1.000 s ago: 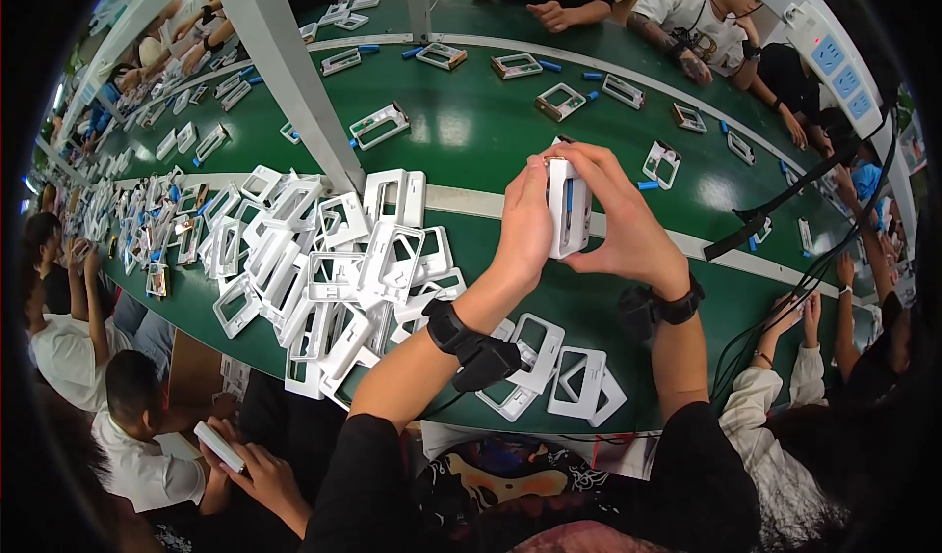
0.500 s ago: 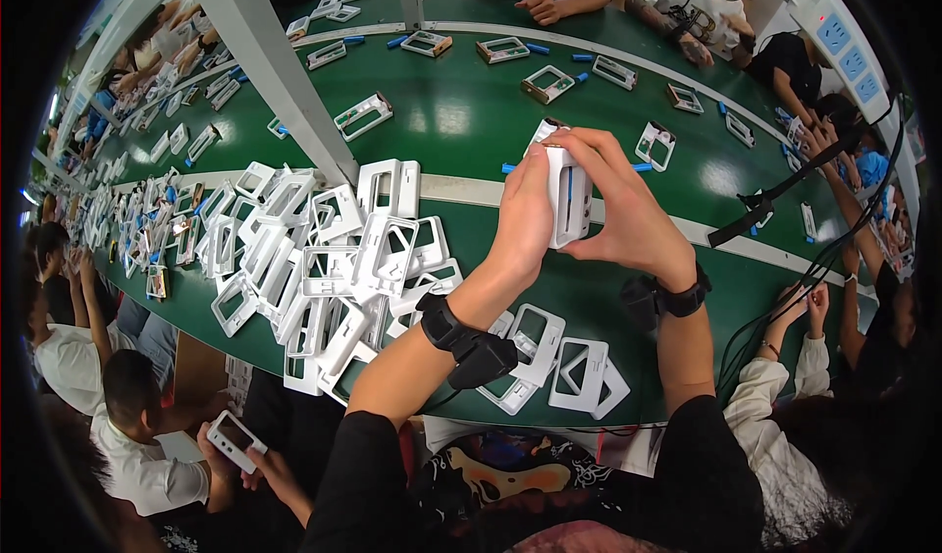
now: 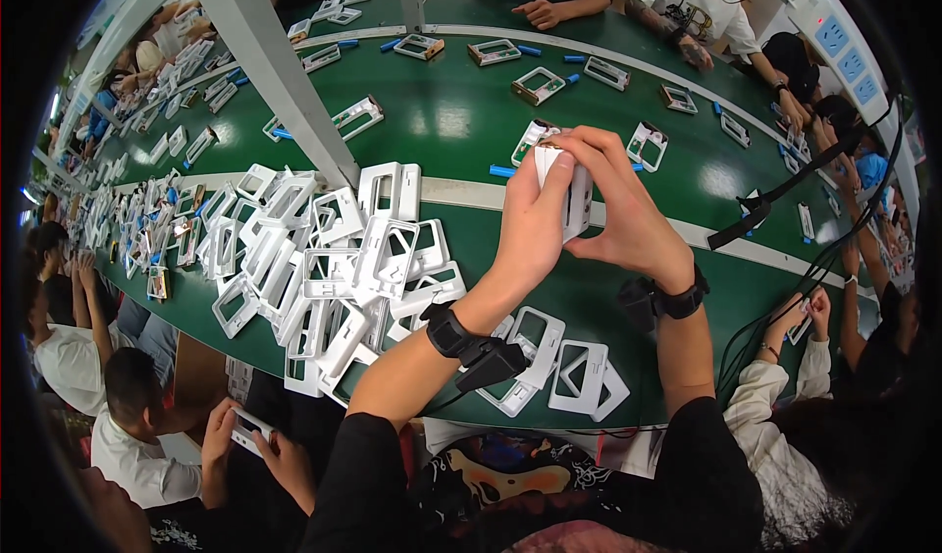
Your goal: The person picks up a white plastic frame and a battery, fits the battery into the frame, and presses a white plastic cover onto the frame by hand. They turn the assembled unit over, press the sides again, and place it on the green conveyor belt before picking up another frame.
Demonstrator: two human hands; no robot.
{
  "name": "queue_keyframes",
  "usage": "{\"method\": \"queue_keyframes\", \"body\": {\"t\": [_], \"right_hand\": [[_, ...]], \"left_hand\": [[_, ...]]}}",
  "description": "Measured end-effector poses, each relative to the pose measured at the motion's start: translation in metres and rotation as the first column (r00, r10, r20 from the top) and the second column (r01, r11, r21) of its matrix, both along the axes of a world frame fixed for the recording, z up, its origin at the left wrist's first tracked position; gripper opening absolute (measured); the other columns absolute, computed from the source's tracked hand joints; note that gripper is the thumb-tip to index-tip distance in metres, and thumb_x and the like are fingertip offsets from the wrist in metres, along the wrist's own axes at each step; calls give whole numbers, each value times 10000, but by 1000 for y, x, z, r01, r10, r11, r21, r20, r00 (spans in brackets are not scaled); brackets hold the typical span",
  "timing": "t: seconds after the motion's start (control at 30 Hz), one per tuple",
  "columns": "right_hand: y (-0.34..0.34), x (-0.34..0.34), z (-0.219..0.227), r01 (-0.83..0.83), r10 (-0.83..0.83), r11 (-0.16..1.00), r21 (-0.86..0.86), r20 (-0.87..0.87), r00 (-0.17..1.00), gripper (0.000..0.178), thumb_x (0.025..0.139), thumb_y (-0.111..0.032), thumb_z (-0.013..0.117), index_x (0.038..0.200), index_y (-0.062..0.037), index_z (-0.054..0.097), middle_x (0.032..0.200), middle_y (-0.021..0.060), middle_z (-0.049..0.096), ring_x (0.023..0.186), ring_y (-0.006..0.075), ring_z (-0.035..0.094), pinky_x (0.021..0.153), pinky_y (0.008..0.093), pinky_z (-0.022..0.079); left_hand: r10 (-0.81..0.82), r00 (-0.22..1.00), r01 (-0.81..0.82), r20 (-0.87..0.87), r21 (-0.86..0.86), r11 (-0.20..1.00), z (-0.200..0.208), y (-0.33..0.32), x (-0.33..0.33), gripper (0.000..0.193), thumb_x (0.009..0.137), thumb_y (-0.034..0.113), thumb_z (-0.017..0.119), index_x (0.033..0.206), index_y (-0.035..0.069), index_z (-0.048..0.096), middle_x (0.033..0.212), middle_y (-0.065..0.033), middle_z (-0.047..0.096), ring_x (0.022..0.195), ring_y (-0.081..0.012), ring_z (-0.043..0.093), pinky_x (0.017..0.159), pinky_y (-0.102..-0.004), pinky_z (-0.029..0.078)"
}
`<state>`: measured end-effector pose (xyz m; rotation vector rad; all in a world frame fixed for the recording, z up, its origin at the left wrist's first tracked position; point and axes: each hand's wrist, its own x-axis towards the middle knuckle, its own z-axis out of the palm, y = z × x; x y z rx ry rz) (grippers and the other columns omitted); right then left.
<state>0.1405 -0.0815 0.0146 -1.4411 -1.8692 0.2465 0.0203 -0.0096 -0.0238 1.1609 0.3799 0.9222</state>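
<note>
Both of my hands are wrapped around a white plastic housing (image 3: 577, 211), held upright above the near side of the green table. My left hand (image 3: 533, 214) grips its left side, thumb along the front. My right hand (image 3: 633, 210) curls over the top and right side, fingers meeting near the upper end. The inside of the housing is mostly hidden. Just beyond my hands lie a white frame with a circuit board (image 3: 531, 141) and a blue cylinder (image 3: 502, 171). Left of my left forearm spreads a heap of white frames (image 3: 343, 339); several more frames (image 3: 575, 401) lie between my forearms.
A pale rail (image 3: 461, 192) separates the near table from the green belt (image 3: 432, 121), which carries spaced frames with blue cylinders. A grey post (image 3: 280, 67) rises at left. A power strip (image 3: 850, 62) and black cables (image 3: 868, 210) hang at right. Co-workers sit on both sides.
My left hand has rolled over the housing's front, covering more of it. Frames on the belt have drifted left. At lower left, a co-worker's hands have tilted a white device.
</note>
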Motion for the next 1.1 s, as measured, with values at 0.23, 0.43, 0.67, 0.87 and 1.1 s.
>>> {"method": "queue_keyframes", "body": {"t": [0.23,0.43,0.67,0.87,1.1], "right_hand": [[0,-4,0,-13,13,1000,3,3,1000,947,527,53,799,1390,-76,432,1386,123,391,1293,342,435,1064,412,409],[-2,-8,-2,-36,25,992,121,95,995,953,535,45,820,1395,-63,423,1396,134,385,1300,350,427,1068,412,406],[2,-6,-4,-8,-4,988,155,79,997,996,546,25,839,1430,-67,390,1413,135,365,1306,352,422,1070,422,406],[4,-10,-2,31,-29,989,143,-19,999,1110,554,-8,872,1507,-96,310,1450,143,317,1322,318,405,1048,407,428],[6,-8,-14,-72,118,993,94,-705,700,859,792,-92,755,1509,-35,284,1421,162,436,1223,240,522,1002,367,478]], "left_hand": [[99,993,-93,-58,106,990,1,-2,-2,335,1022,269,465,1196,-9,532,927,-72,627,794,-140,587,684,-298,487],[204,979,-194,-7,283,939,0,-8,-6,355,1023,274,466,1220,-15,525,969,-107,653,818,-192,620,718,-327,499],[226,973,-227,45,344,911,-4,8,1,342,1016,246,490,1222,-26,525,977,-126,666,836,-181,637,735,-312,500],[65,998,-60,-25,157,986,6,17,-9,344,1030,239,481,1202,-49,561,1062,-91,648,983,-147,604,834,-303,493],[136,986,-132,101,-42,990,24,13,-13,370,1040,291,431,1104,-18,625,982,-90,667,885,-132,632,802,-294,507]]}}
